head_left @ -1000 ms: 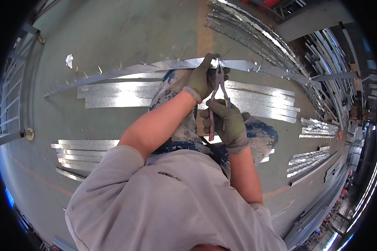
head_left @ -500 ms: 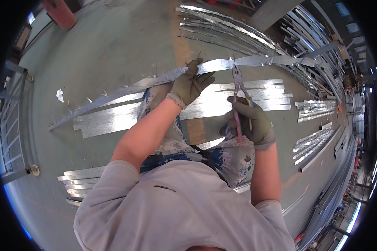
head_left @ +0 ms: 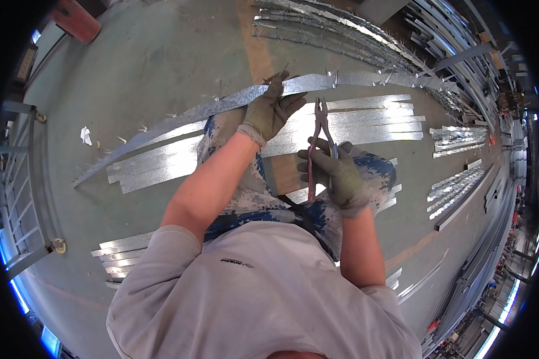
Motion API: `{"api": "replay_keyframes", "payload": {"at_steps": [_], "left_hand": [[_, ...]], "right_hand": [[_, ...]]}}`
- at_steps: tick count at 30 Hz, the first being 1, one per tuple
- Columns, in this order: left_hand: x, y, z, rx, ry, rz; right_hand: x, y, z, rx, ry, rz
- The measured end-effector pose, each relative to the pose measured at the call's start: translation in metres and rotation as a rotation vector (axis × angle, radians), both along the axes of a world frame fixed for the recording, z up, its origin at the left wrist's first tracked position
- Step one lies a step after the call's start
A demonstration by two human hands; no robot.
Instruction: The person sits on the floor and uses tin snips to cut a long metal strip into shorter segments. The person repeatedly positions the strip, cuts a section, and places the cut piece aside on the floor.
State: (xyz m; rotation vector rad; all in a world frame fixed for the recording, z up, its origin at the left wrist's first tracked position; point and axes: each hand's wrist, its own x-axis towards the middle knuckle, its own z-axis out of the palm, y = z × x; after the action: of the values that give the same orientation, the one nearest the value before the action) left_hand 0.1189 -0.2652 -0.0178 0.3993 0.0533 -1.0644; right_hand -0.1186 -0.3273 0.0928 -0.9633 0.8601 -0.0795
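Note:
My gloved left hand (head_left: pixel 268 110) grips a long, thin metal strip (head_left: pixel 221 105) that runs across in front of me, with small bent tabs and spikes standing up along it. Its thumb lies over the far side and the fingers are under the near edge. In my gloved right hand (head_left: pixel 338 173) is a pair of pliers (head_left: pixel 320 122) with reddish and dark handles, held by the grips. The plier jaws are slightly parted and point away from me, just short of the strip and not touching it. Beneath the strip lie several flat, shiny metal strips (head_left: pixel 371 122) on the floor.
More spiked strips (head_left: pixel 317 36) lie at the far side, beside a heap of metal profiles (head_left: pixel 443 48). Short strip stacks (head_left: pixel 455 191) are on the right and others (head_left: pixel 123 254) at near left. A wheeled metal rack (head_left: pixel 27 197) stands left, a red cylinder (head_left: pixel 76 21) far left.
My right hand has drawn the pliers back from the strip, left and toward me. The strip's right part has shifted slightly; my left hand keeps its hold.

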Motion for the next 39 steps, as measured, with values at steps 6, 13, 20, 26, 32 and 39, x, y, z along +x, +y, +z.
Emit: {"api": "replay_keyframes", "payload": {"at_steps": [6, 13, 20, 26, 32, 39], "left_hand": [[0.0, 0.0, 0.004, 0.026, -0.053, 0.011], [0.0, 0.002, 0.004, 0.026, -0.045, -0.013], [0.002, 0.0, -0.004, 0.001, -0.051, -0.018], [0.001, 0.0, -0.002, 0.004, -0.042, -0.011], [0.003, -0.002, -0.009, 0.012, 0.027, -0.031], [0.001, -0.001, -0.007, -0.008, -0.012, -0.019]], "right_hand": [[0.016, 0.006, 0.009, -0.25, 0.151, -0.025], [0.02, 0.005, 0.007, -0.436, 0.253, -0.005], [0.013, -0.01, -0.029, -0.712, 0.339, 0.084], [0.015, -0.015, -0.027, -0.795, 0.431, 0.152], [0.018, -0.013, -0.032, -0.795, 0.435, 0.14], [0.019, -0.011, -0.04, -0.691, 0.361, 0.08]]}}
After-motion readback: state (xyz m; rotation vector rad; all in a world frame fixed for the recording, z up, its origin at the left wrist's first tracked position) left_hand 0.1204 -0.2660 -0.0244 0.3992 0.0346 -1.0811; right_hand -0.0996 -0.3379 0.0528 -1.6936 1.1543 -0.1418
